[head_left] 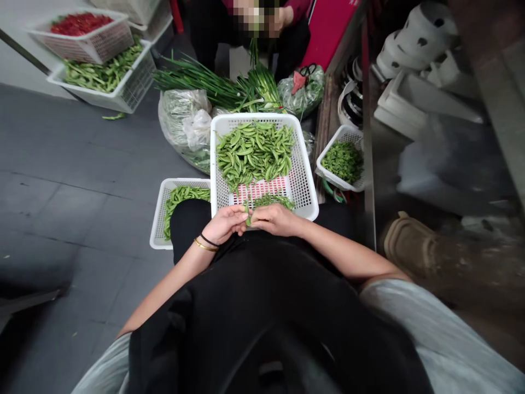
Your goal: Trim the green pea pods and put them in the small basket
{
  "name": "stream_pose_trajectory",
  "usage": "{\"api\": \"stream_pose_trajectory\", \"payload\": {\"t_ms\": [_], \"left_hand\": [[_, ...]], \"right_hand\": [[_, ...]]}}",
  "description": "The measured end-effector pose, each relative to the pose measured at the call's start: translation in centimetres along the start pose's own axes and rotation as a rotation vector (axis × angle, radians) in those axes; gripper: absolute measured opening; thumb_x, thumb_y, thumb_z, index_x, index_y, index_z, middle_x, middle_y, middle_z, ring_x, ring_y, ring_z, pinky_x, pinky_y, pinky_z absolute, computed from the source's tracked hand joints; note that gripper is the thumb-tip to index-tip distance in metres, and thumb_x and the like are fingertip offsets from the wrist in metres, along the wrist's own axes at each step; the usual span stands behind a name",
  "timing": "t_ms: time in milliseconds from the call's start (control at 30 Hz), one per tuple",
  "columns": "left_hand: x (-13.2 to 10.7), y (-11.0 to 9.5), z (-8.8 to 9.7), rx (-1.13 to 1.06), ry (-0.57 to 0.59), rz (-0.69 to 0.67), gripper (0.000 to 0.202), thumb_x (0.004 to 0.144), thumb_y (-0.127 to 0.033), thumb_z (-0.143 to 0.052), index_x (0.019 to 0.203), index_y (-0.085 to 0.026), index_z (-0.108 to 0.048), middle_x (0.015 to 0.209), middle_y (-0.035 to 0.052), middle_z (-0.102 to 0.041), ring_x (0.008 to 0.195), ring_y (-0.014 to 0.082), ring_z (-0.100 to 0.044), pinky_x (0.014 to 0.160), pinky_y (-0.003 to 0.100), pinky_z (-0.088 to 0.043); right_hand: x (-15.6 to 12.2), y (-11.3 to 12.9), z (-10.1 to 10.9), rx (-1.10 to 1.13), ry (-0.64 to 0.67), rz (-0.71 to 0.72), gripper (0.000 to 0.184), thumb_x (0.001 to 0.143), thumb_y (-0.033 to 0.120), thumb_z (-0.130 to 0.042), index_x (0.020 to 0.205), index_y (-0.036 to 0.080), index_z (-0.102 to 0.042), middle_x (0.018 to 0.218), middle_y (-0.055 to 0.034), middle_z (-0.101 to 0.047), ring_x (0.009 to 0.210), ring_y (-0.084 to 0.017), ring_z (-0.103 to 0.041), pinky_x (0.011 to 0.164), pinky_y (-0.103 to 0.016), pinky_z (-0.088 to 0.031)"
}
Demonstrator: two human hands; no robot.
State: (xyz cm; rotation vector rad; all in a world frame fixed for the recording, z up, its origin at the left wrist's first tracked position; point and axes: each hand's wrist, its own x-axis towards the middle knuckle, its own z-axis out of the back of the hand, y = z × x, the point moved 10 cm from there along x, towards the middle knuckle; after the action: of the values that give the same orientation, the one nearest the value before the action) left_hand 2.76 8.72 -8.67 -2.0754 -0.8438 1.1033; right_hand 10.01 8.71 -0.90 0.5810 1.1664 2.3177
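Note:
My left hand (228, 223) pinches a green pea pod (248, 214) between thumb and fingers, above the near edge of a white plastic basket (307, 186). Close against it, my right hand (274, 219) is closed with its fingertips at the same pod; what exactly those fingertips grip is too small to make out. The basket rests at my knees. A large heap of flat green pea pods (254, 150) fills its far part, and a smaller pile of thin green trimmings (274, 201) lies in the near part, just beyond my right hand.
At my left knee stands another basket (158, 219) of green pods. Bagged greens (184, 117) and long green stalks (197, 82) lie ahead, before a seated person (301, 35). Right is a basket of leafy greens (343, 161); far left, stacked baskets (123, 82). A metal shelf edge (369, 164) runs along the right.

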Motion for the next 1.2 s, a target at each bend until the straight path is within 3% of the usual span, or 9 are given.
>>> {"api": "stream_pose_trajectory", "payload": {"t_ms": [100,200,367,467,567,767,900,1000,1200], "left_hand": [[-0.7,-0.8,-0.9,0.071,0.036,-0.04,0.034,0.062,-0.028,-0.08,0.087,-0.011,-0.065,0.06,-0.0003,-0.062,0.041,0.0073,-0.052,0.038,0.018,-0.045],[-1.2,-1.2,-1.2,0.111,0.074,-0.037,0.03,0.068,-0.028,-0.076,0.089,-0.01,-0.066,0.058,0.0011,-0.062,0.038,0.0063,-0.049,0.036,0.017,-0.043],[-1.4,-0.9,-0.5,0.068,0.074,0.028,0.029,0.067,-0.027,-0.075,0.09,-0.01,-0.068,0.059,0.0034,-0.064,0.037,0.0067,-0.049,0.034,0.017,-0.041],[-1.2,-0.5,-0.4,0.067,0.098,0.062,0.028,0.069,-0.028,-0.072,0.089,-0.01,-0.069,0.058,0.003,-0.063,0.035,0.0067,-0.047,0.033,0.018,-0.038],[-1.1,-0.7,-0.5,0.223,0.117,0.06,0.025,0.07,-0.031,-0.069,0.085,-0.011,-0.07,0.057,0.0025,-0.062,0.034,0.0079,-0.047,0.033,0.019,-0.036],[-2.1,-5.7,-2.5,0.742,0.079,-0.324,0.014,0.063,-0.028,-0.077,0.07,-0.018,-0.07,0.062,0.0032,-0.065,0.055,0.0129,-0.057,0.054,0.022,-0.046],[-3.8,-8.4,1.6,0.622,-0.316,-0.494,0.018,0.073,-0.031,-0.069,0.085,-0.017,-0.073,0.067,0.0033,-0.066,0.052,0.0112,-0.053,0.053,0.024,-0.043],[-5.1,-8.7,6.2,0.356,-0.556,-0.575,0.018,0.076,-0.028,-0.064,0.087,-0.015,-0.072,0.063,0.0015,-0.062,0.048,0.0093,-0.049,0.047,0.022,-0.039],[-2.8,-6.6,7.6,-0.074,-0.382,-0.434,0.01,0.065,-0.023,-0.058,0.063,-0.014,-0.061,0.069,0.0065,-0.063,0.061,0.0146,-0.058,0.057,0.028,-0.049]], "right_hand": [[-0.4,-1.4,-0.8,0.368,0.093,-0.148,0.028,0.088,0.04,-0.052,0.078,0.015,-0.061,0.065,0.0003,-0.063,0.057,-0.009,-0.058,0.06,-0.021,-0.046],[-1.6,-4.9,1.5,0.508,-0.069,-0.363,0.031,0.085,0.045,-0.053,0.078,0.015,-0.058,0.06,0.0011,-0.061,0.053,-0.01,-0.058,0.054,-0.022,-0.046],[-2.9,-6.2,7.2,-0.026,-0.285,-0.428,0.027,0.087,0.039,-0.049,0.087,0.015,-0.06,0.077,-0.0043,-0.064,0.065,-0.013,-0.058,0.063,-0.025,-0.046],[-1.3,-2.8,5.6,-0.418,-0.14,-0.261,0.033,0.089,0.039,-0.048,0.112,0.016,-0.058,0.108,-0.0117,-0.06,0.087,-0.018,-0.057,0.073,-0.028,-0.044],[0.3,-0.6,1.3,-0.564,0.119,-0.098,0.028,0.095,0.031,-0.038,0.1,0.016,-0.061,0.095,-0.0112,-0.062,0.086,-0.018,-0.056,0.073,-0.028,-0.041],[1.7,-0.8,0.0,-0.061,0.088,-0.083,0.032,0.095,0.034,-0.037,0.079,0.015,-0.058,0.073,-0.0037,-0.062,0.068,-0.012,-0.056,0.068,-0.025,-0.044],[0.0,-6.7,1.9,0.325,-0.043,-0.383,0.037,0.093,0.041,-0.035,0.089,0.014,-0.059,0.065,-0.0004,-0.062,0.058,-0.01,-0.058,0.059,-0.022,-0.046],[-1.8,-11.1,1.3,0.014,0.235,-0.585,0.023,0.084,0.035,-0.053,0.082,0.015,-0.064,0.068,-0.002,-0.065,0.064,-0.014,-0.062,0.063,-0.024,-0.046],[4.7,-12.9,-0.2,-0.709,0.31,-0.461,0.034,0.088,0.029,-0.048,0.119,0.017,-0.058,0.111,-0.0147,-0.065,0.096,-0.025,-0.062,0.076,-0.032,-0.044]]}}
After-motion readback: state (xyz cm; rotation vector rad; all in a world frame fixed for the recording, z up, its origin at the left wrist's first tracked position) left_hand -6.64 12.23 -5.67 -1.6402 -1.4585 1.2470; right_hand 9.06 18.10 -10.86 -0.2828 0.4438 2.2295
